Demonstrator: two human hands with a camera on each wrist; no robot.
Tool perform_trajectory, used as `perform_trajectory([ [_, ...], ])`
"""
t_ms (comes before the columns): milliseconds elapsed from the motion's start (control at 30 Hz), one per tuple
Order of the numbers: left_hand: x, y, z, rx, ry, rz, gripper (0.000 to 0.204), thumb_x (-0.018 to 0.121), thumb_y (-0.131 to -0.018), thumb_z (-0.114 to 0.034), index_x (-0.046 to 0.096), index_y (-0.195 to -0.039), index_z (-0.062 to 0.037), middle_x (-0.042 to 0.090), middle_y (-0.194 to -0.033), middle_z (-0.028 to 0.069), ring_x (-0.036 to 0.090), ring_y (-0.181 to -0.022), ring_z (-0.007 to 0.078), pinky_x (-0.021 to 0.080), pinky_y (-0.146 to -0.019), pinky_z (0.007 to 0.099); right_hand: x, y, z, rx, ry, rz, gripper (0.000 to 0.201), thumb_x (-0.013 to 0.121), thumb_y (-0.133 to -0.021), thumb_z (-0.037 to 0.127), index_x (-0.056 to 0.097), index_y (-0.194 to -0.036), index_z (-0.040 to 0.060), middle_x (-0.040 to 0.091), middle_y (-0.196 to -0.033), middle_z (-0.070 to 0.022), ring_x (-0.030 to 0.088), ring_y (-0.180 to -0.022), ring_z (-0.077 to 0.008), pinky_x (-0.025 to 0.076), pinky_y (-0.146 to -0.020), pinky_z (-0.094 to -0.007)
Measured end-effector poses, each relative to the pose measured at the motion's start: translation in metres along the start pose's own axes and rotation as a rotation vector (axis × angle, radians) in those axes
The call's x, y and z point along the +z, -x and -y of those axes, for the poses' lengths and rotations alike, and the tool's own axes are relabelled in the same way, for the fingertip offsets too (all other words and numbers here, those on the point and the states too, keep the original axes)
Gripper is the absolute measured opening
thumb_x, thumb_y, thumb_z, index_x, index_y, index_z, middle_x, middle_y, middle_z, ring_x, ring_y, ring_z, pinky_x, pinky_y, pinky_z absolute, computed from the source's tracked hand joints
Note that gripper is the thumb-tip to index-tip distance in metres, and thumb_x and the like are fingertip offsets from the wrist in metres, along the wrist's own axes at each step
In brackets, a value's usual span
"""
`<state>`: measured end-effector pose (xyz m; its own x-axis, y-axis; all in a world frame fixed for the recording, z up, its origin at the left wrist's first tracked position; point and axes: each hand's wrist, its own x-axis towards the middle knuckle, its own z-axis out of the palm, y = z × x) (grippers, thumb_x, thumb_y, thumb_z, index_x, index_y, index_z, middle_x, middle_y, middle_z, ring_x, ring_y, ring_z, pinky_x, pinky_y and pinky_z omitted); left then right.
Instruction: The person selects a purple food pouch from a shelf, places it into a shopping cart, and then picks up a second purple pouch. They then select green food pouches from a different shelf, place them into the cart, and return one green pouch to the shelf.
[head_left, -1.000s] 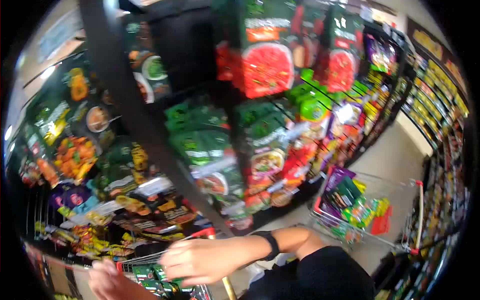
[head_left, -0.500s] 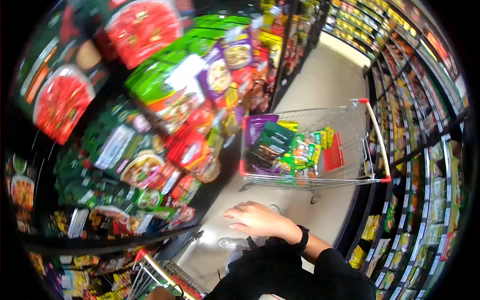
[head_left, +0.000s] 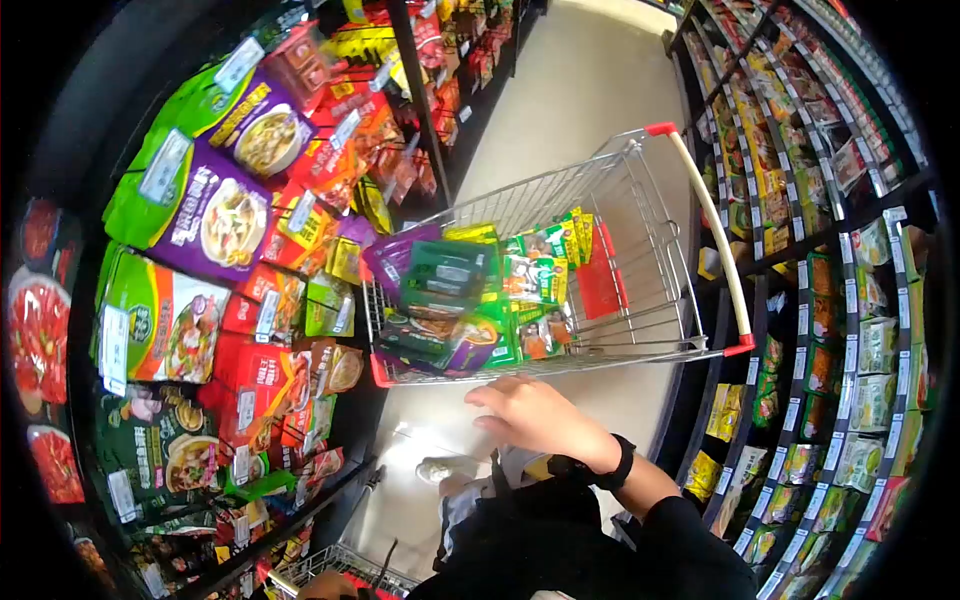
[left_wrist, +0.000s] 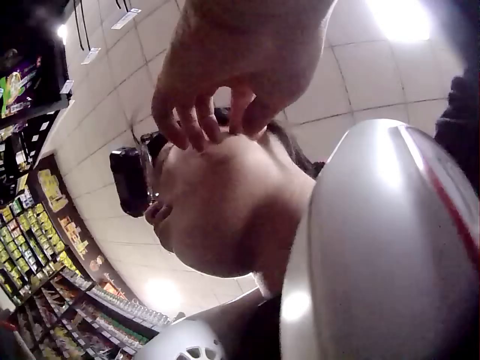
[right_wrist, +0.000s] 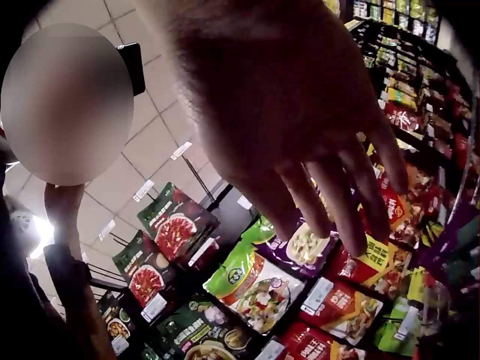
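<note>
My right hand (head_left: 535, 415) hangs in front of the near side of a wire shopping cart (head_left: 715, 245), its fingers loose and holding nothing. Seen from the right wrist, the same hand (right_wrist: 277, 112) has its fingers spread and overlaps the shelf packets behind. The cart carries a purple packet (head_left: 395, 262), a dark green packet (head_left: 445, 280) and several green and yellow packets (head_left: 535, 275). In the left wrist view my left hand (left_wrist: 244, 64) is raised to the person's face, fingers loosely bent, fingertips right at the cheek. Nothing shows in its grasp.
Hanging food packets, among them a purple packet (head_left: 215, 215) and a green-and-white packet (head_left: 165, 315), fill the left rack. Tall shelves (head_left: 790, 380) line the right. A second cart (head_left: 365, 570) stands at the bottom left. Tiled floor (head_left: 570, 110) runs down the aisle.
The head view has swung right, from the rack to the aisle and the cart. My right hand has come away from above the lower-left cart; the left hand has left the head view's lower left.
</note>
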<state>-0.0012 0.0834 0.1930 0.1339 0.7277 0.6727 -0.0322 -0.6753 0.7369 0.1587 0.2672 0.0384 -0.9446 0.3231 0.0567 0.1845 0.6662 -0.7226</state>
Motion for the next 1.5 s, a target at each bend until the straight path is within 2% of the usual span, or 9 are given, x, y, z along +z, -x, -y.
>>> perform_trajectory([
  [467,-0.046,-0.035,0.039,0.035,0.026,-0.014,0.015,0.048,-0.083,-0.017,0.052,-0.083,-0.0026,0.047,-0.069,0.0096,0.045,-0.067,0.0214,0.036,-0.061,0.0341,-0.006,-0.037,-0.015,0.049,0.061,-0.025,0.023,0.059,-0.074,0.018,0.053,-0.091,0.0035,0.059,-0.082,-0.0115,0.057,-0.081,-0.0274,0.043,-0.071,-0.0367],
  [667,-0.083,-0.020,0.036,0.012,-0.111,-0.189,0.015,0.048,-0.083,-0.017,0.052,-0.081,-0.0023,0.047,-0.065,0.0097,0.044,-0.062,0.0218,0.036,-0.057,0.0341,-0.003,-0.058,-0.008,0.103,0.187,0.043,0.024,0.059,-0.074,0.020,0.052,-0.090,0.0035,0.059,-0.082,-0.0109,0.057,-0.081,-0.0264,0.043,-0.071,-0.0359],
  [800,-0.095,0.015,0.061,-0.297,-0.396,-0.599,0.023,0.051,-0.080,-0.022,0.056,-0.081,0.0004,0.056,-0.063,0.0117,0.053,-0.063,0.0218,0.042,-0.059,0.0339,0.016,-0.056,-0.021,0.125,0.254,0.062,0.026,0.060,-0.073,0.022,0.053,-0.090,0.0034,0.059,-0.082,-0.0112,0.057,-0.082,-0.0269,0.043,-0.072,-0.0367],
  [933,-0.087,0.033,0.086,-0.716,-0.386,-0.878,0.017,0.047,-0.080,-0.008,0.057,-0.080,0.0053,0.057,-0.081,0.0158,0.053,-0.074,0.0208,0.041,-0.069,0.0303,0.030,-0.059,-0.047,0.243,0.328,0.209,0.025,0.060,-0.071,0.022,0.054,-0.086,0.0025,0.059,-0.081,-0.0135,0.057,-0.080,-0.0286,0.044,-0.067,-0.0394],
  [1100,-0.079,0.067,0.112,-0.968,-0.409,-0.800,0.017,0.048,-0.083,-0.011,0.058,-0.082,0.0034,0.058,-0.082,0.0110,0.054,-0.079,0.0181,0.041,-0.073,0.0275,0.082,-0.085,-0.113,0.262,0.521,0.301,0.023,0.055,-0.072,0.018,0.054,-0.089,0.0026,0.058,-0.081,-0.0123,0.057,-0.080,-0.0303,0.044,-0.070,-0.0418],
  [1200,-0.064,0.071,0.118,-1.125,-0.371,-0.957,0.016,0.046,-0.084,-0.009,0.058,-0.084,0.0030,0.059,-0.082,0.0104,0.054,-0.079,0.0172,0.040,-0.074,0.0271,0.138,-0.112,-0.168,0.409,0.528,0.393,0.033,0.053,-0.072,0.016,0.052,-0.101,0.0008,0.055,-0.101,-0.0172,0.052,-0.097,-0.0325,0.041,-0.079,-0.0440],
  [1300,-0.054,0.078,0.124,-1.247,-0.433,-1.046,0.016,0.045,-0.084,-0.008,0.057,-0.085,0.0030,0.059,-0.082,0.0092,0.053,-0.079,0.0159,0.039,-0.074,0.0258,0.179,-0.138,-0.204,0.308,0.769,-0.093,0.032,0.048,-0.075,0.019,0.052,-0.103,0.0037,0.046,-0.118,-0.0185,0.043,-0.110,-0.0326,0.039,-0.080,-0.0447],
  [1400,-0.045,0.091,0.131,-1.363,-0.451,-1.129,0.016,0.045,-0.084,-0.007,0.057,-0.085,0.0031,0.058,-0.082,0.0069,0.052,-0.078,0.0137,0.036,-0.074,0.0237,0.180,-0.168,-0.220,0.354,0.849,-0.028,0.056,0.055,-0.075,0.024,0.038,-0.124,0.0017,0.028,-0.133,-0.0208,0.024,-0.125,-0.0362,0.028,-0.095,-0.0480],
  [1500,-0.035,0.095,0.139,-1.380,-0.427,-1.229,0.017,0.044,-0.085,-0.007,0.057,-0.085,0.0028,0.059,-0.081,0.0068,0.052,-0.078,0.0136,0.037,-0.075,0.0239,0.178,-0.189,-0.249,0.440,0.678,-0.007,0.071,0.064,-0.068,0.033,0.036,-0.124,-0.0008,0.023,-0.135,-0.0215,0.020,-0.127,-0.0354,0.025,-0.099,-0.0476],
])
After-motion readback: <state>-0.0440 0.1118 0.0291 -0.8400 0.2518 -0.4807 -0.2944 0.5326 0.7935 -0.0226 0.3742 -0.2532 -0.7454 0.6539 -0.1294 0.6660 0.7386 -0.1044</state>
